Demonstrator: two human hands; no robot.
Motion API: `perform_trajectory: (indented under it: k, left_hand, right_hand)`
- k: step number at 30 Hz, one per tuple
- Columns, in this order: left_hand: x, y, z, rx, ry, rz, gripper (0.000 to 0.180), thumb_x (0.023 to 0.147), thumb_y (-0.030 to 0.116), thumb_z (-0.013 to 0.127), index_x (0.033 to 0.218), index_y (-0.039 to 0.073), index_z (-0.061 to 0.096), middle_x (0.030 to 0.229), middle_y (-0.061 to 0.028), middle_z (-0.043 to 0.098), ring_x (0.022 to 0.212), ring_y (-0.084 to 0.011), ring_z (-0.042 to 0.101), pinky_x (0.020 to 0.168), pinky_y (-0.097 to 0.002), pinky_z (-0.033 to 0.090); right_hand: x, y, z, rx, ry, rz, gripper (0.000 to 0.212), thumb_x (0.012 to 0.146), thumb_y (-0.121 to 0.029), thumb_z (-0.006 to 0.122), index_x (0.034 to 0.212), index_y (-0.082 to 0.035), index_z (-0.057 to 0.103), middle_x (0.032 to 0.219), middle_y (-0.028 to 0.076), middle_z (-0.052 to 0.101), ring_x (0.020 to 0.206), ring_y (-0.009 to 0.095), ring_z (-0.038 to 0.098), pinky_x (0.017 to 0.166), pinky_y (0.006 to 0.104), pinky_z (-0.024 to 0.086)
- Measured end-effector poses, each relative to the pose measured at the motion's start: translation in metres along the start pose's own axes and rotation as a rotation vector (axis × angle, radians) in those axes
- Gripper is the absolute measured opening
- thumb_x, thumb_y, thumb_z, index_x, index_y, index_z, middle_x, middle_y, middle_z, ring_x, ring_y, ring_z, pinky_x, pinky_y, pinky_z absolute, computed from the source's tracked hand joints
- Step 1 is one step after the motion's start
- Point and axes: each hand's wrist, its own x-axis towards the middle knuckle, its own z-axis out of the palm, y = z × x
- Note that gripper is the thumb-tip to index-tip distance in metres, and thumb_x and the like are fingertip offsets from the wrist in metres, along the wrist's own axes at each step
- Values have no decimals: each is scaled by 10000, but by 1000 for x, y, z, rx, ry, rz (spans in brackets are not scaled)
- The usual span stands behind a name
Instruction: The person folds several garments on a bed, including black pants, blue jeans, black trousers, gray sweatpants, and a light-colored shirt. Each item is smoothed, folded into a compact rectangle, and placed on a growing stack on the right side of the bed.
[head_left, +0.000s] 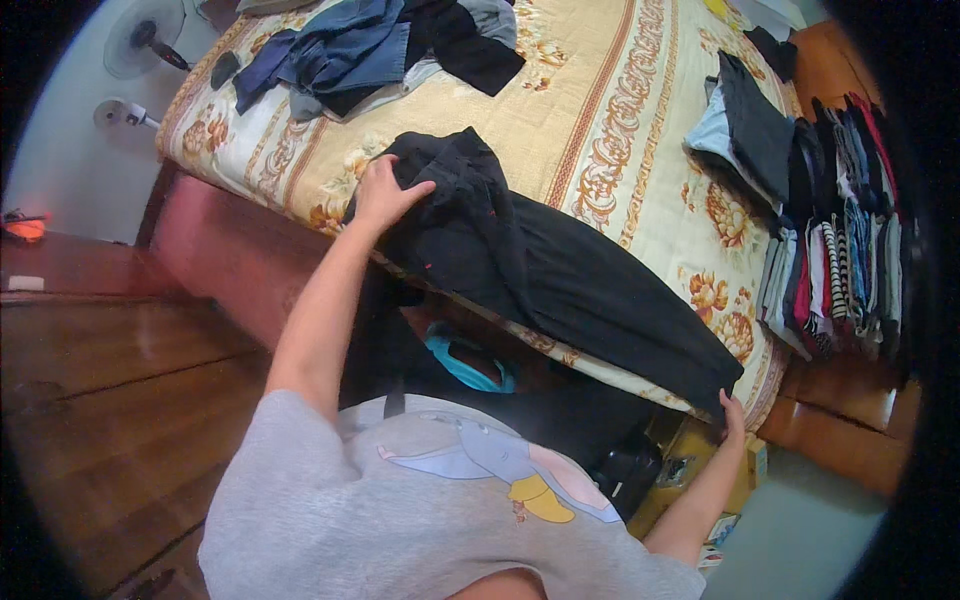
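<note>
A pair of black trousers [600,270] is stretched along the near edge of the bed, its waist part bunched at the left. My left hand [383,197] lies on that bunched part, thumb spread away from the fingers. At the far right end of the legs, my right hand [733,412] pinches the hem at the mattress edge; some of its fingers are hidden. Both arms are spread wide.
Loose clothes, including blue jeans [350,45], lie heaped at the bed's far left. Folded clothes [840,240] stand in rows at the right, beside a dark folded garment [750,130]. Fans [145,40] stand at the upper left. The patterned bedspread [570,110] covers the bed.
</note>
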Motion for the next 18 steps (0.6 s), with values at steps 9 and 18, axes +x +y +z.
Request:
perform_trajectory:
  k: [9, 18]
  left_hand:
    - [-27, -8, -26, 14, -294, 64, 232, 778, 251, 621, 847, 37, 564, 965, -173, 579, 889, -364, 554, 703, -436, 453]
    - [17, -56, -12, -285, -145, 26, 214, 811, 272, 576, 842, 60, 586, 804, -161, 613, 780, -356, 581, 651, -435, 447]
  right_hand:
    - [-33, -125, 102, -875, 802, -362, 288, 814, -230, 568, 923, 36, 577, 940, 228, 583, 884, 371, 541, 764, 432, 425]
    - [5, -354, 457, -414, -120, -633, 398, 804, -350, 585, 958, 13, 640, 784, 151, 654, 757, 238, 626, 710, 323, 467]
